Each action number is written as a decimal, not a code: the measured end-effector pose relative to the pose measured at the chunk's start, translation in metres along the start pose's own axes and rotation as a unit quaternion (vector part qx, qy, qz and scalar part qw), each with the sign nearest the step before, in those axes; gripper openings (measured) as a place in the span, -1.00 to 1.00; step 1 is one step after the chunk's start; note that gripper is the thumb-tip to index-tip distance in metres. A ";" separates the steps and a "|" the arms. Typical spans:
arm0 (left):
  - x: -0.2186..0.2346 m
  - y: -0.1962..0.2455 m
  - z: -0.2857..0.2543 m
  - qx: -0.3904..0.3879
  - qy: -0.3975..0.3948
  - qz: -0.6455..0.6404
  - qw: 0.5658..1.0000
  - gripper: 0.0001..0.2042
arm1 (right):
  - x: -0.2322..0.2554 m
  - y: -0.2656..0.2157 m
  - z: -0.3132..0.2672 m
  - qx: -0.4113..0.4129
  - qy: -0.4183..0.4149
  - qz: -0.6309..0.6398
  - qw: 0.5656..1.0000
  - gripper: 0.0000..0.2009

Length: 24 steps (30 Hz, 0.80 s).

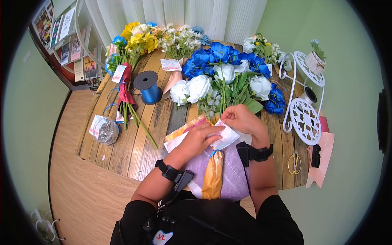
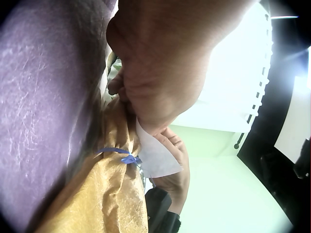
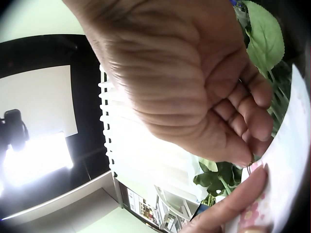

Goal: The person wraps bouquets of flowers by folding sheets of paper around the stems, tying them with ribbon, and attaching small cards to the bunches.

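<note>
A patterned white-and-pink card lies over the neck of a bouquet in purple wrap and gold paper, tied with blue ribbon. My left hand holds the card against the bouquet's neck, its index finger lying along it. At the card's upper edge, my right hand has curled fingers; thumb and forefinger pinch a small thin piece, mostly hidden, in the right wrist view. White roses and blue flowers spread beyond the hands.
To the left are a blue ribbon spool, a red-wrapped bouquet and a clear jar. Daisies stand at the back. On the right are a white metal stand, yellow-handled scissors and a black object.
</note>
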<state>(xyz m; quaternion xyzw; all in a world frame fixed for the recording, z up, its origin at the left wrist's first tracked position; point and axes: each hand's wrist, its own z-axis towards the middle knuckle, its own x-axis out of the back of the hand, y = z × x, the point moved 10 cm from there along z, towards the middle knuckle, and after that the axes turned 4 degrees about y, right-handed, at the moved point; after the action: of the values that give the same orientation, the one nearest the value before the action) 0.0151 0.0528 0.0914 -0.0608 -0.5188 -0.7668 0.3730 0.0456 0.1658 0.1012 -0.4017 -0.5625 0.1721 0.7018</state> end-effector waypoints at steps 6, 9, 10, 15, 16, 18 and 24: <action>0.001 0.001 0.000 -0.002 0.004 -0.002 1.000 -0.71 | -0.001 0.003 -0.001 -0.006 -0.018 0.006 1.000 -0.88; -0.001 0.000 0.000 -0.006 -0.007 -0.005 1.000 -0.71 | -0.002 0.003 -0.001 0.005 -0.018 0.021 1.000 -0.88; 0.001 0.002 0.001 -0.029 0.007 0.001 1.000 -0.68 | -0.001 0.000 -0.002 0.007 -0.015 0.025 1.000 -0.86; 0.022 0.012 0.002 -0.051 0.067 0.018 0.996 -0.53 | 0.023 -0.011 -0.010 -0.004 0.054 0.064 0.996 -0.81; 0.028 0.015 0.002 -0.044 0.081 0.018 0.996 -0.48 | 0.036 -0.013 -0.015 -0.009 0.098 0.063 0.993 -0.81; 0.038 0.018 0.000 -0.039 0.104 0.014 0.994 -0.42 | 0.051 -0.021 -0.024 -0.008 0.138 0.054 0.989 -0.81; 0.044 0.015 -0.003 -0.036 0.137 0.057 0.988 -0.49 | 0.045 -0.047 -0.037 -0.011 0.075 -0.001 0.997 -0.87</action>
<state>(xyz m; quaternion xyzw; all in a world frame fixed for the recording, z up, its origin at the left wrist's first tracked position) -0.0058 0.0252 0.1228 0.0023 -0.4308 -0.7634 0.4813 0.0844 0.1545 0.1645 -0.4209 -0.5103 0.1343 0.7378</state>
